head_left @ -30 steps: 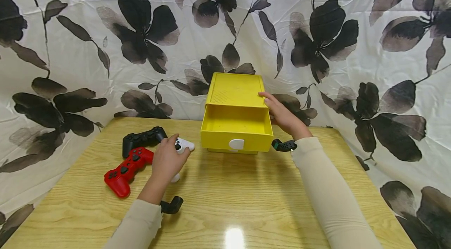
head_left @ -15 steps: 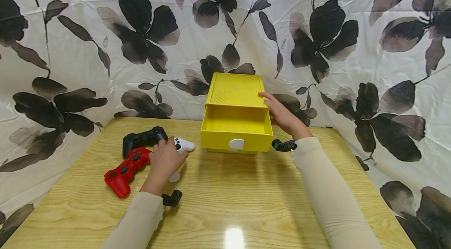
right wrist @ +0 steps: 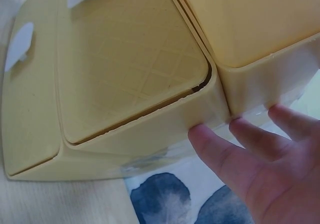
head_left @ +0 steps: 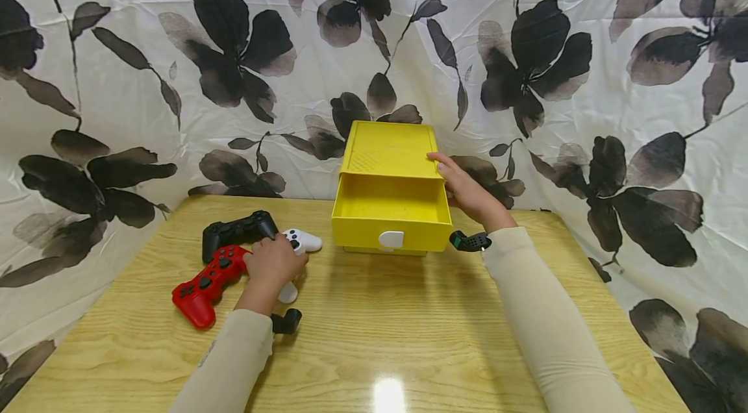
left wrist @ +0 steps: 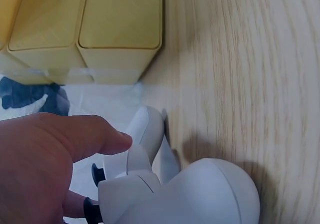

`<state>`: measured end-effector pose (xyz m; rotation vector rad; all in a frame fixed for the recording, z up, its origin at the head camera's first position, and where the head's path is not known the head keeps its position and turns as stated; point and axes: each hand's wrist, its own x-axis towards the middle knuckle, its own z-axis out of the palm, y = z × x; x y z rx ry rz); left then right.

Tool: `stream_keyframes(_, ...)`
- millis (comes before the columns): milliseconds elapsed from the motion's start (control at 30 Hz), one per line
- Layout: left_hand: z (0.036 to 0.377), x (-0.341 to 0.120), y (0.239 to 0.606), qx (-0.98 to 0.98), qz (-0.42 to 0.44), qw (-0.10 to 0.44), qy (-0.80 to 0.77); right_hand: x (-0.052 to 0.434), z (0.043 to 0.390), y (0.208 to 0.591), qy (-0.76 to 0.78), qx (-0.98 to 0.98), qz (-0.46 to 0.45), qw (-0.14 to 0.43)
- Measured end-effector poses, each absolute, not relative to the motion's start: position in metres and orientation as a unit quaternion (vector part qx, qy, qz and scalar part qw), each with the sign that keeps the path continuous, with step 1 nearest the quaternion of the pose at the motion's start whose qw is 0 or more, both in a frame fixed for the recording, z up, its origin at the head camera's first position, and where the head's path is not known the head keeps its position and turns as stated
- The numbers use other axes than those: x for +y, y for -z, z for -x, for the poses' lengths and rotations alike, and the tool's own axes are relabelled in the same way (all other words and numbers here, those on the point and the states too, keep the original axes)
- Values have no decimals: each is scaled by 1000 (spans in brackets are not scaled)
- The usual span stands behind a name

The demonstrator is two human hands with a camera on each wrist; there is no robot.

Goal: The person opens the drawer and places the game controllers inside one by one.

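Left hand (head_left: 273, 265) curls round the white controller (head_left: 300, 243) left of the yellow drawer box (head_left: 390, 160), right hand (head_left: 467, 189) open-fingered against its side.

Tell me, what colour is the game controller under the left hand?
White game controller; clearest in the head view.

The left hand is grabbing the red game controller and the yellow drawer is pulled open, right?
Not quite. The left hand grips the white controller, not the red controller, which lies untouched just beside it. The head view shows this, and the left wrist view shows the fingers on the white shell. The rest is right: the yellow drawer is pulled open.
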<state>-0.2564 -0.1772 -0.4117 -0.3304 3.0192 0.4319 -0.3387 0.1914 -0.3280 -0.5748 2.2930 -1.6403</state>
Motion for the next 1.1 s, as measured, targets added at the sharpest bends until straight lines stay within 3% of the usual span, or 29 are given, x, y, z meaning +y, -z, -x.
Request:
stream_keyframes(700, 264, -184, 412, 982, 81, 97, -142, 193, 338, 329, 563, 791, 205, 123)
stream_keyframes(1100, 263, -186, 410, 983, 49, 94, -150, 194, 340, 331, 561, 793, 208, 119)
